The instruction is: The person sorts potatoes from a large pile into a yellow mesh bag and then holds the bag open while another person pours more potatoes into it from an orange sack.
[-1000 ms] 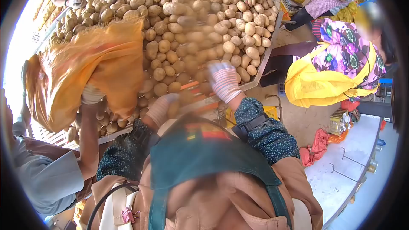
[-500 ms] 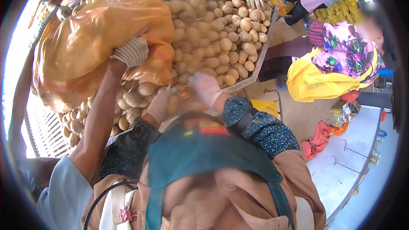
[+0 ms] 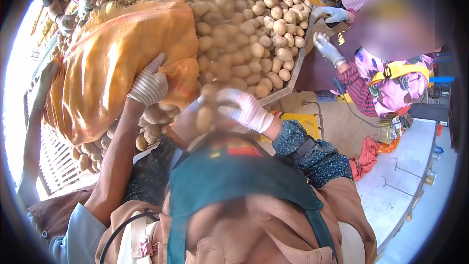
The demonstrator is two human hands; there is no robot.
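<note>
My left hand [image 3: 186, 121], in a pale glove, is low at the front edge of the potato pile, beside a blurred potato [image 3: 204, 118]; its fingers are partly hidden and smeared. My right hand [image 3: 245, 109], in a striped glove, is just right of that potato, its fingers curved and apart with nothing between them. Behind both hands lie many potatoes [image 3: 273, 41] on a metal-edged table [image 3: 288, 89]. To the left, a co-worker's gloved hand [image 3: 149, 84] presses on an orange mesh sack [image 3: 112, 44].
A person in a floral top [image 3: 376, 83] stands at the right with gloved hands raised near the table corner. Other workers' hands show at the far left. Beyond my right arm are a yellow stool [image 3: 305, 124], a red cloth [image 3: 364, 159] and a white surface [image 3: 395, 181].
My right hand has shifted slightly right and down, its fingers spreading. The co-worker's sack has shifted and flattened. The person at the right has turned and raised their hands.
</note>
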